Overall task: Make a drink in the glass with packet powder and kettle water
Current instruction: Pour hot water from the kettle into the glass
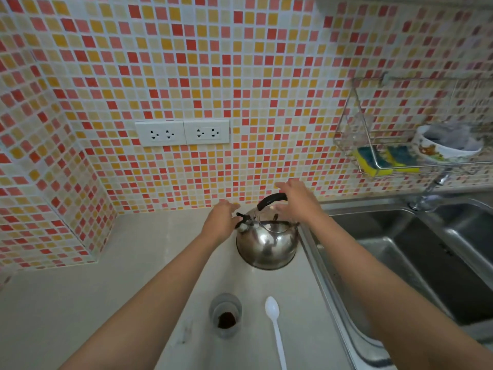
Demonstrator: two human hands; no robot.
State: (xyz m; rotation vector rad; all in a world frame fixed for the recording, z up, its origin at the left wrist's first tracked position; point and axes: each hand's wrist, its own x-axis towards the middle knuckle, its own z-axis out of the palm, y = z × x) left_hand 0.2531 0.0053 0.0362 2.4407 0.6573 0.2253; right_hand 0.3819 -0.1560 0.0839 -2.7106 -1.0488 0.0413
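Observation:
A shiny steel kettle (pixel 266 243) with a black arched handle stands on the pale counter by the sink's edge. My left hand (pixel 221 218) hovers open just left of its spout, fingers apart. My right hand (pixel 297 200) is spread open over the handle's right end, holding nothing that I can see. Near me stands a clear glass (pixel 225 313) with dark brown powder at its bottom. A white plastic spoon (pixel 274 324) lies to the right of the glass. No packet is in view.
A steel double sink (pixel 416 252) fills the right side, with a tap (pixel 426 193) at the back. A wire rack (pixel 400 166) on the tiled wall holds sponges and a bowl. Two white sockets (pixel 182 132) sit on the wall above the counter.

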